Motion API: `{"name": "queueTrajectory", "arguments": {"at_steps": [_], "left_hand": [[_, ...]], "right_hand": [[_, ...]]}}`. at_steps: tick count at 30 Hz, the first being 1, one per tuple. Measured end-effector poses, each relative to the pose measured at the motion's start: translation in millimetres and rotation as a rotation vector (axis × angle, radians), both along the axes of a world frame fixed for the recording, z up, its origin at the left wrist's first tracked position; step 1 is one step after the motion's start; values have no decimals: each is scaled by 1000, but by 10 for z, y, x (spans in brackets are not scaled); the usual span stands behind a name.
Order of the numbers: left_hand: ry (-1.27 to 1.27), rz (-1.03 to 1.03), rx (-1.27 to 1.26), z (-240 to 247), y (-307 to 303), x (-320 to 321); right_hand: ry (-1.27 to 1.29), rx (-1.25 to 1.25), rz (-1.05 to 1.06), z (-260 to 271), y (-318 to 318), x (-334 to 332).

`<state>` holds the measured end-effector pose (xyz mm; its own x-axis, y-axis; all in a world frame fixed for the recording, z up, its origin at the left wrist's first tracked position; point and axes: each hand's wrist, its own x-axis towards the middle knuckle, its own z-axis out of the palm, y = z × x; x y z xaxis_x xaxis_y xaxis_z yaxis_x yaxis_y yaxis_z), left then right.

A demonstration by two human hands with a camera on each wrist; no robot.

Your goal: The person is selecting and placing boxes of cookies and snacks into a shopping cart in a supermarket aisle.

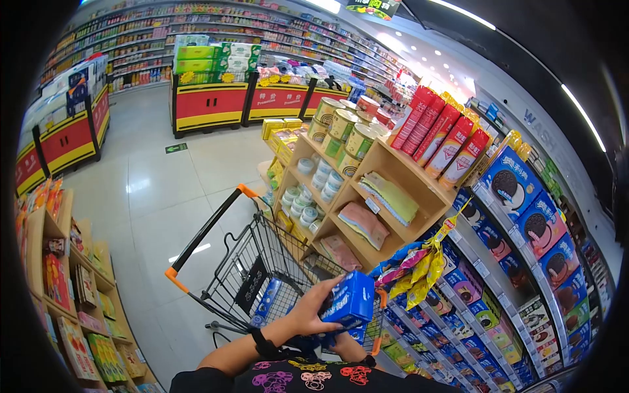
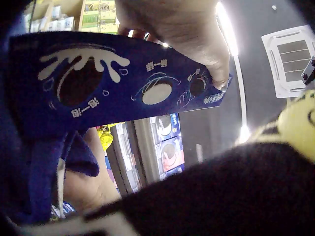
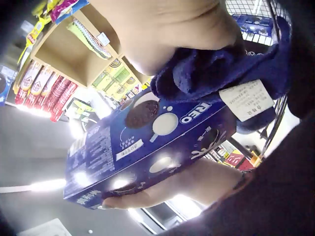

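over the cart (image 1: 216,223), left hand (image 1: 306,313) grips oreo box (image 1: 354,298) from above (right hand (image 3: 167,29) unclear)

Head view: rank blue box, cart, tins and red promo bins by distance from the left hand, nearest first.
1. blue box: held by the left hand, low centre.
2. cart: just ahead of the hand, lower centre-left.
3. tins: on top of the wooden shelf, ahead and to the right.
4. red promo bins: far across the floor, upper left.
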<state>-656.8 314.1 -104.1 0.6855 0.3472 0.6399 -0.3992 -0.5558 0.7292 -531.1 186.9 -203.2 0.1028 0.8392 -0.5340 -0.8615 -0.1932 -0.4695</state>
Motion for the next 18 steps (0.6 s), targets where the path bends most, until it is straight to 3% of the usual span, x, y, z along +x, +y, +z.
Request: {"name": "queueTrajectory", "arguments": {"at_steps": [7,10,12,13,14,16,18], "left_hand": [[30,-1,-232,-151,4,4],[60,-4,-264,-158,36,-20],[129,-10,-229,-162,38,-56],[129,2,-181,-208,27,-43],[178,10,-156,-220,1,-52],[279,22,-103,-232,-45,-65],[303,44,-1,-268,-80,-49]], "right_hand": [[-284,-249,83,28,-158,-44],[-909,-134,-14,-237,-144,178],[-1213,-207,-181,-119,-208,289],[-1246,-85,-332,-14,-115,371],[-1150,-113,-411,162,-195,407],[-1014,115,-569,589,-221,399],[-1173,205,-665,931,-239,289]]}}
